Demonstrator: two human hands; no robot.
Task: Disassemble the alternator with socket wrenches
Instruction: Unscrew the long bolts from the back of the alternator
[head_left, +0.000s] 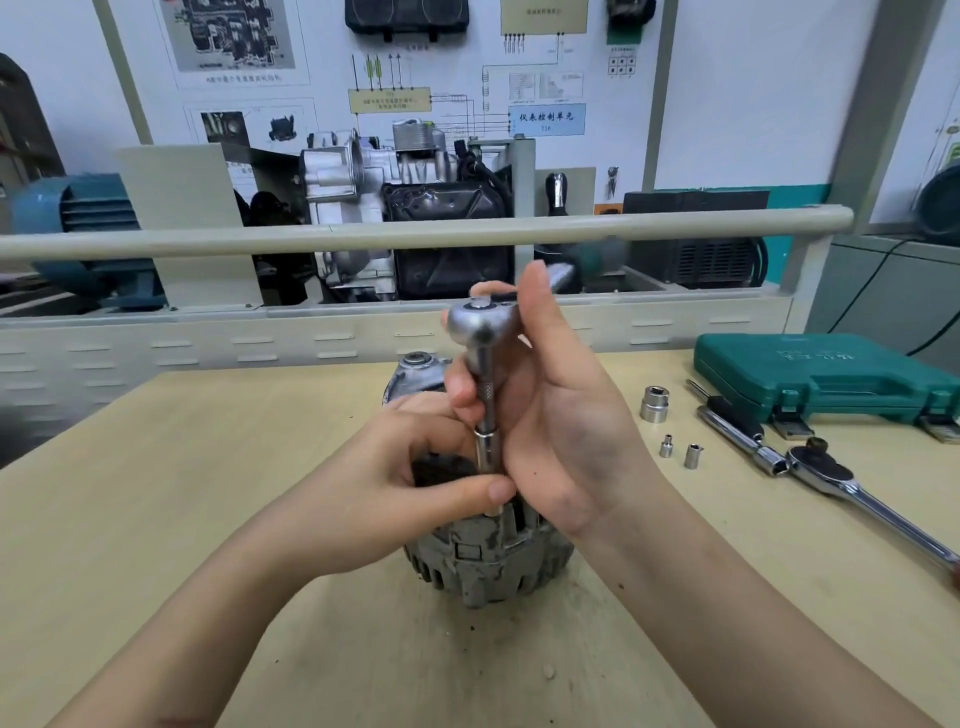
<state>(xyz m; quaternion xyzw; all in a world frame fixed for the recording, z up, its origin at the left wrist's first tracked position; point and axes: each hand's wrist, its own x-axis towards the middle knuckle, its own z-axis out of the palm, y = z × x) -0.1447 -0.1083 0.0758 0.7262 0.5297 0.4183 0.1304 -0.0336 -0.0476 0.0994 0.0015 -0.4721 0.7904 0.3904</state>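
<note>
My left hand (415, 457) pinches the chrome socket (488, 451) above the grey ribbed alternator (483, 556); my right hand (550, 410) grasps the steel ratchet wrench (480, 325), upright.

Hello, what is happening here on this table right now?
A person is taking apart an alternator standing on a wooden table. The right hand holds a ratchet wrench upright, with its socket set down on the alternator's top. The left hand pinches the socket's lower end to steady it. To the right lie three loose sockets, a second ratchet and a closed green tool case.
</note>
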